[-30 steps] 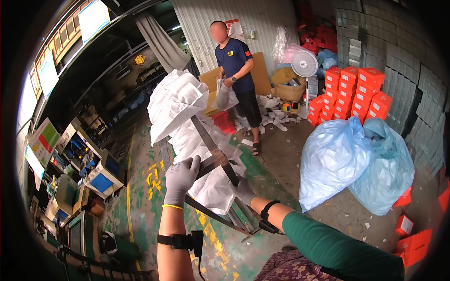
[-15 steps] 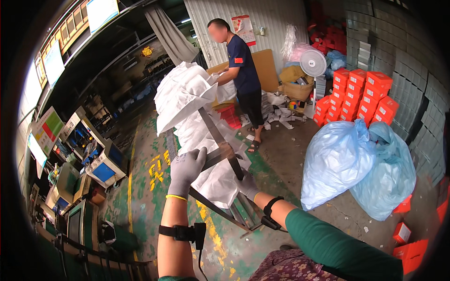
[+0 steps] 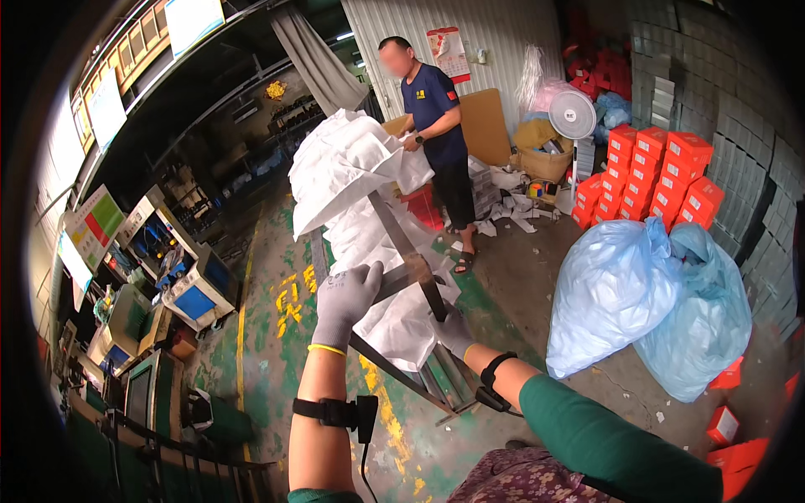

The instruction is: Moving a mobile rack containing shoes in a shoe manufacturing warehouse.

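Note:
A metal cart (image 3: 396, 228) stands before me, piled with white sacks or sheeting (image 3: 348, 163). My left hand (image 3: 345, 303), in a grey glove with a yellow cuff edge, is closed round the left end of the cart's crossbar. My right hand (image 3: 455, 330), also gloved in grey, is closed at the lower right part of the frame, its fingers partly hidden behind the dark bar. Across the pile a co-worker (image 3: 434, 109) in a dark blue shirt has both hands at the white material's right side.
Two large bluish plastic bags (image 3: 616, 293) sit on the floor to the right, with stacked red boxes (image 3: 662, 176) behind them. A white fan (image 3: 573, 115) stands near paper scraps (image 3: 511, 210). Machines (image 3: 197, 281) line the left, beyond a yellow floor line (image 3: 241, 335).
The view has shifted slightly, so the scene sits a little further right. The co-worker has turned more toward me, hands still at the white material. Both my hands keep hold of the cart.

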Demonstrator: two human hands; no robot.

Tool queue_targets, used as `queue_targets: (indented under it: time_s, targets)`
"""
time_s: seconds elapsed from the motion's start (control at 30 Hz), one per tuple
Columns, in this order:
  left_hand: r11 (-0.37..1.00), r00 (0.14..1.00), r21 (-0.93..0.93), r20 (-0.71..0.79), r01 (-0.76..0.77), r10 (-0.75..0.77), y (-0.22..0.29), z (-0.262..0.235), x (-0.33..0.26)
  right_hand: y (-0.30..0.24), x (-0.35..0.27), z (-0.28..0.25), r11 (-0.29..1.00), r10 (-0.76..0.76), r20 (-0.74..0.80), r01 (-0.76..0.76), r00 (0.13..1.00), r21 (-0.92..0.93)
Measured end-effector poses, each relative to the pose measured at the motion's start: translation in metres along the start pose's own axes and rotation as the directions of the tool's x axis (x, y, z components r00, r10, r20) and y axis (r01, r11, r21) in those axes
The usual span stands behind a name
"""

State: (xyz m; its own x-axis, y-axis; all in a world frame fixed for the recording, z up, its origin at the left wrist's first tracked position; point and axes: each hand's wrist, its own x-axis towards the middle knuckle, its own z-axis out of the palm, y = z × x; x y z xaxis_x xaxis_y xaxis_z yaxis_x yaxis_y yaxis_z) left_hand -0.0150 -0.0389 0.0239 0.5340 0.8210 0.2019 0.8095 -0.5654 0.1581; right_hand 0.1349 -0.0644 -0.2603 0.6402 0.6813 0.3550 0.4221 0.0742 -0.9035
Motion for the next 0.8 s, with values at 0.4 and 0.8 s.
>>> queue_targets:
  time_s: [0.4,0.8]
  targets:
    - [1.0,1.0,-0.028,0.03,0.004,-0.003,0.005,-0.001,0.0,0.015,0.004,0.003,0.998,-0.02,-0.054,0.017,0.998,-0.066]
    - [1.0,1.0,-0.029,0.026,0.006,-0.005,0.0,0.0,0.0,0.011,0.003,0.004,0.998,-0.031,-0.015,0.03,0.999,-0.058]
